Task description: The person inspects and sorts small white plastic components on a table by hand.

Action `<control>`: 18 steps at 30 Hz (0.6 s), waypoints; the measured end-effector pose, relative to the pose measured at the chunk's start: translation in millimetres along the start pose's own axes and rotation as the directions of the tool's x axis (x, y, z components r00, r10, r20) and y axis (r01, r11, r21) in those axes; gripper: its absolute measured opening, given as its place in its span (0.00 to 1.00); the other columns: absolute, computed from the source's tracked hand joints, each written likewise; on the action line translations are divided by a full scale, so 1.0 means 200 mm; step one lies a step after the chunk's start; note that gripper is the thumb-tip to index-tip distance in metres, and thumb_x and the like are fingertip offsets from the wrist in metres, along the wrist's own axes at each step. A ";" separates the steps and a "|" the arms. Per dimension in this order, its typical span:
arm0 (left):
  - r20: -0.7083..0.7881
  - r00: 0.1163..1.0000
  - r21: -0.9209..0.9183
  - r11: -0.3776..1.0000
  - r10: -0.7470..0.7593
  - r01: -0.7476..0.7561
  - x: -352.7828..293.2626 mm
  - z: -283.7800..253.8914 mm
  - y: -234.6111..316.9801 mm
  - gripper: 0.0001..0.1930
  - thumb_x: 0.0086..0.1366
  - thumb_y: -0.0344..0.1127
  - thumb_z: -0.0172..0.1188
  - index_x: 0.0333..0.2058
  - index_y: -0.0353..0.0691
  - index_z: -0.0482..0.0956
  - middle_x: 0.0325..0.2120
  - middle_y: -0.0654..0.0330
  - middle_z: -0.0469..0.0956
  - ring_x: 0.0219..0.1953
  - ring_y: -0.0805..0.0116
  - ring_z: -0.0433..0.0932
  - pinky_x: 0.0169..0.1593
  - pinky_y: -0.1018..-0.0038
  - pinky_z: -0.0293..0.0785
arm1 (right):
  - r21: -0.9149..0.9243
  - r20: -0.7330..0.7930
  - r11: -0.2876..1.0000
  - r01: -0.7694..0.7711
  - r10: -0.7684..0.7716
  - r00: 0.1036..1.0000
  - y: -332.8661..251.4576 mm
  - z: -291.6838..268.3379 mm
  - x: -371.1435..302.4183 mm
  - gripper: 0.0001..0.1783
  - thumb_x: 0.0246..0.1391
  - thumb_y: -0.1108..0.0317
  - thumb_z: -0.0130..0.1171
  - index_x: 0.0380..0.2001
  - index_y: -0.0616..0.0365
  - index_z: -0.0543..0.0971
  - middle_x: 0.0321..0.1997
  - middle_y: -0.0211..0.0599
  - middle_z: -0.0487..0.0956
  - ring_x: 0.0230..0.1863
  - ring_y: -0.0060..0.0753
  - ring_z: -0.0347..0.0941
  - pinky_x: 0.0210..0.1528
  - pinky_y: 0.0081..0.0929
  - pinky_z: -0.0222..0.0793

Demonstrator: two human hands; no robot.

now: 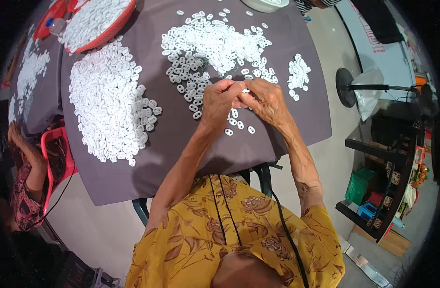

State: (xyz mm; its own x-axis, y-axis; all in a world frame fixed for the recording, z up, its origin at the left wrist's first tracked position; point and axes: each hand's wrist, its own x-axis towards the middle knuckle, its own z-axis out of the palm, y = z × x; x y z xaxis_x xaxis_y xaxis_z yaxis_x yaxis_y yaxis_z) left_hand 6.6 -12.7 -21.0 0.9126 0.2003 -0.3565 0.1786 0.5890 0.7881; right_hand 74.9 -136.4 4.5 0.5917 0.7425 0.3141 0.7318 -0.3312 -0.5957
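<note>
My left hand (218, 102) and my right hand (265, 102) meet over the table, their fingertips pinched close together. A small white oval plastic piece (246, 90) shows at the fingers of my right hand. What my left fingers hold is hidden. Just beyond both hands spreads a pile of white oval pieces with dark holes (215, 41). Several loose ones (240, 125) lie under and in front of my hands. To the left sits a larger heap of white pieces (107, 103), and a small cluster (299, 72) lies to the right.
A red basket (115, 34) full of white pieces stands at the far left, and a white bowl (265, 6) at the far edge. Another person's arm (30, 153) rests by a red chair (49, 144) on the left. A dark shelf (383, 192) stands at the right.
</note>
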 end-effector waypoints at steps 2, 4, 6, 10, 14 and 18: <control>0.014 1.000 0.000 1.000 0.012 -0.011 -0.01 -0.01 0.00 0.11 0.58 0.34 0.53 0.27 0.29 0.75 0.21 0.58 0.75 0.22 0.76 0.74 0.29 0.80 0.76 | 0.000 0.004 1.000 0.028 -0.028 1.000 0.01 0.00 0.00 0.13 0.43 0.65 0.61 0.25 0.65 0.74 0.16 0.40 0.69 0.19 0.39 0.66 0.21 0.31 0.63; 0.033 0.999 -0.003 1.000 0.022 -0.022 -0.01 -0.01 0.00 0.11 0.58 0.34 0.53 0.27 0.29 0.75 0.21 0.58 0.75 0.22 0.76 0.75 0.29 0.80 0.76 | 0.000 0.016 0.999 0.044 -0.044 0.999 0.02 -0.01 0.00 0.12 0.43 0.66 0.61 0.25 0.65 0.73 0.16 0.40 0.68 0.19 0.39 0.66 0.21 0.31 0.62; 0.032 0.999 -0.005 1.000 0.010 -0.009 0.00 0.00 0.00 0.11 0.59 0.34 0.53 0.28 0.28 0.75 0.21 0.58 0.75 0.22 0.75 0.75 0.29 0.80 0.75 | -0.003 0.029 0.998 0.058 -0.057 0.998 0.03 -0.01 0.00 0.12 0.43 0.66 0.61 0.25 0.65 0.73 0.16 0.40 0.68 0.18 0.39 0.66 0.21 0.31 0.62; 0.021 1.000 0.021 1.000 0.017 -0.018 -0.01 0.00 0.01 0.11 0.59 0.34 0.53 0.29 0.28 0.75 0.21 0.57 0.76 0.22 0.74 0.75 0.30 0.80 0.75 | -0.008 0.025 0.995 0.097 -0.097 0.995 0.03 -0.01 0.01 0.12 0.42 0.66 0.61 0.23 0.65 0.73 0.15 0.39 0.67 0.18 0.38 0.66 0.20 0.31 0.62; 0.038 0.999 0.000 1.000 0.010 -0.010 0.00 -0.01 0.00 0.12 0.58 0.34 0.53 0.29 0.28 0.74 0.22 0.56 0.76 0.23 0.74 0.76 0.30 0.79 0.75 | -0.002 0.023 0.992 0.125 -0.125 0.992 0.05 0.00 0.01 0.11 0.42 0.67 0.61 0.22 0.64 0.72 0.15 0.39 0.67 0.18 0.38 0.66 0.21 0.31 0.61; 0.040 0.999 -0.010 1.000 -0.006 0.006 -0.01 0.00 0.00 0.12 0.58 0.35 0.54 0.28 0.29 0.74 0.22 0.56 0.76 0.23 0.74 0.76 0.29 0.79 0.75 | -0.022 0.055 0.992 0.121 -0.120 0.991 0.06 -0.01 0.00 0.11 0.42 0.67 0.60 0.22 0.64 0.73 0.15 0.39 0.67 0.17 0.39 0.65 0.21 0.31 0.61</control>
State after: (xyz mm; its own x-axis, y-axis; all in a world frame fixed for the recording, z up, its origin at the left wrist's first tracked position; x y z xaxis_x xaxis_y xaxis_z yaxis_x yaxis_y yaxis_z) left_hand 5.7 -12.7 -20.0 0.9257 0.1652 -0.3402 0.1802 0.5982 0.7808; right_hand 84.3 -141.0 -1.3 0.4805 0.8075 0.3422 0.8052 -0.2516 -0.5369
